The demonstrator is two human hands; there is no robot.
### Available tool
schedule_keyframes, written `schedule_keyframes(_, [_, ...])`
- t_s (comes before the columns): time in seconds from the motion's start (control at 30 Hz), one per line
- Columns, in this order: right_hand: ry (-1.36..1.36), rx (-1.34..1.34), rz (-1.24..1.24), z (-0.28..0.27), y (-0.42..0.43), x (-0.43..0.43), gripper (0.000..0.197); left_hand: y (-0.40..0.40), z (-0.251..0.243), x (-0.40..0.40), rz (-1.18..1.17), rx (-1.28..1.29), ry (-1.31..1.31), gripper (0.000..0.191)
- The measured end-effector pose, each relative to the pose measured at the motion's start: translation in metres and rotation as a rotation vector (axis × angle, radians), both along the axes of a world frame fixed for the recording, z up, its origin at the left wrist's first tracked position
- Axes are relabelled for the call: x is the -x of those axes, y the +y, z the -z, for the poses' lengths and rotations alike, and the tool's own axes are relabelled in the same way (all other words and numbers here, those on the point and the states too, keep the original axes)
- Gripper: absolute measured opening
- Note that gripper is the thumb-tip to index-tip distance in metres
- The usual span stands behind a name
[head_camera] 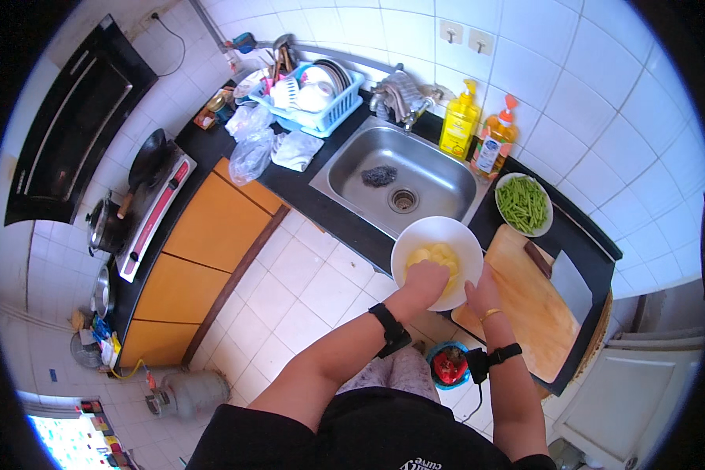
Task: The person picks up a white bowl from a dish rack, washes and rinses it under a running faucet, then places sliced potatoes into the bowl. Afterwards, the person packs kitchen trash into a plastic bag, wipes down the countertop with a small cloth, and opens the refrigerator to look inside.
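A white bowl (402,242) with pale yellow slices (443,254), perhaps potato, is over the counter's front edge by the sink. Curled inside it, my left hand (427,281) touches the slices; its fingertips are hidden, so whether it grips any cannot be told. My right hand (483,294) holds the bowl's rim on the right. A wooden cutting board (529,299) lies at the right, with a cleaver (571,285) along its far side. Beyond the board stands a bowl of cut green vegetable stalks (524,204).
A steel sink (358,154) holds a dark scourer (379,175). Behind are a yellow pump bottle (459,123) and an orange one (493,147). A blue dish rack (323,120), a gas stove (155,217) with wok and pot stand left. A lined bin (448,365) is below; a gas cylinder (194,393) stands on the floor.
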State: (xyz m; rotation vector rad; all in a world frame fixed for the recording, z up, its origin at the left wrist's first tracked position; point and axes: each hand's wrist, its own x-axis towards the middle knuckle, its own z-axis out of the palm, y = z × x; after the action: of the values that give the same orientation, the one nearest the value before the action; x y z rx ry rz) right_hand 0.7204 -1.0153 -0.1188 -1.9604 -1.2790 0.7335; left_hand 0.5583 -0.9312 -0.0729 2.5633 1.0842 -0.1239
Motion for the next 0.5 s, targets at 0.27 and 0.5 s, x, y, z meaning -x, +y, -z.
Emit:
schedule_keyframes(0.27, [0.027,0.086,0.085,0.003,0.011,0.006,0.051,0.010,0.031,0.019,0.068,-0.123,-0.266,0.015])
schedule_keyframes(0.5, [-0.018,-0.003,0.107,0.002,0.037,0.019,0.050,0.064,0.004,0.031,0.118,0.007,-0.143,0.016])
